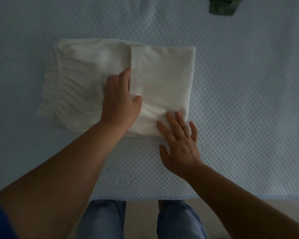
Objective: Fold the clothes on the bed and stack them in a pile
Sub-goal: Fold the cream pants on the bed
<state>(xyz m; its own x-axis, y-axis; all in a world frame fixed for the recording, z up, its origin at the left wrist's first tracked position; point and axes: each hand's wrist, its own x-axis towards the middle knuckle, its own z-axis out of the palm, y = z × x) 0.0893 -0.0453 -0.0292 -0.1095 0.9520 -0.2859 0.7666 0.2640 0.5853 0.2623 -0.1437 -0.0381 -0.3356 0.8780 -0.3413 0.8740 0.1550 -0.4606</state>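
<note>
Cream folded garment on bed. Left hand pinches fold edge; right hand spread flat, pressing near corner.

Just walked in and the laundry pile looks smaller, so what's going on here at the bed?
A person is folding a cream garment with a gathered waistband on the pale blue bed. One end is already folded over the middle. The left hand holds the edge of that folded flap, thumb over it, while the right hand lies flat on the near corner, fingers spread. A dark green item waits at the far edge.
</note>
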